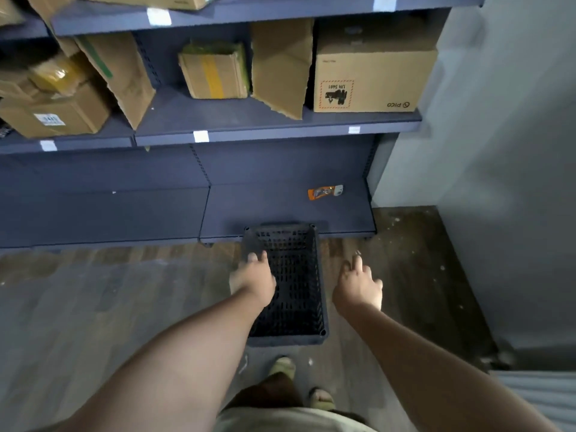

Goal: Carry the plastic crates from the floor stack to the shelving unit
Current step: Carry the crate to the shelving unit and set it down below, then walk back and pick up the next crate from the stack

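A black slotted plastic crate (pixel 291 339) sits on the wooden floor straight ahead, its far end at the front edge of the dark blue shelving unit's bottom shelf (pixel 274 204). My left hand (pixel 254 277) lies on the crate's left rim with the fingers stretched forward over the edge. My right hand (pixel 358 283) hovers just right of the crate with spread fingers, apart from it and holding nothing. The crate looks empty inside.
An orange packet (pixel 324 192) lies on the bottom shelf at the right. Cardboard boxes (pixel 371 79) fill the shelf above. A grey wall (pixel 498 151) closes off the right side. My feet (pixel 282 366) stand just behind the crate.
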